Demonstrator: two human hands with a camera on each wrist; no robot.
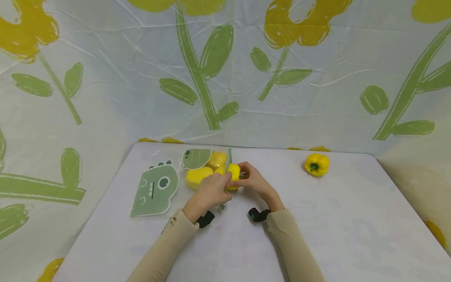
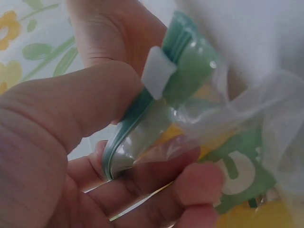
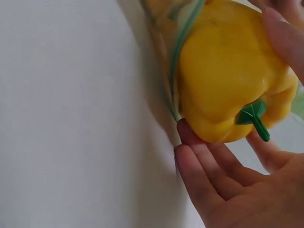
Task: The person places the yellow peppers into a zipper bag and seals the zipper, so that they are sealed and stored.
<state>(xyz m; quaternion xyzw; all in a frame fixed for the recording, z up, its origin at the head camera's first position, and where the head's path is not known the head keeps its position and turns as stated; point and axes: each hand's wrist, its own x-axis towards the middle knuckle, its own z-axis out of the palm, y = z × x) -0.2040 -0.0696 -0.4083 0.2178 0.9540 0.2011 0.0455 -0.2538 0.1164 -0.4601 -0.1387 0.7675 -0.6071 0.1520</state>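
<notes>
Beige sleeves (image 1: 296, 246) nearest us stretch over the surface (image 1: 359, 219). Our right grip (image 1: 256, 182) curls round a yellow pepper (image 3: 223, 71) at the mouth of a clear bag (image 2: 152, 130); our left grip (image 1: 213, 188), just beside it, pinches that bag's zip edge (image 2: 133, 110). We judge the right grip nearer: the pepper lies left of it, stubby long axis roughly sideways, stem (image 3: 256, 118) pointing toward the right palm, base toward the bag.
</notes>
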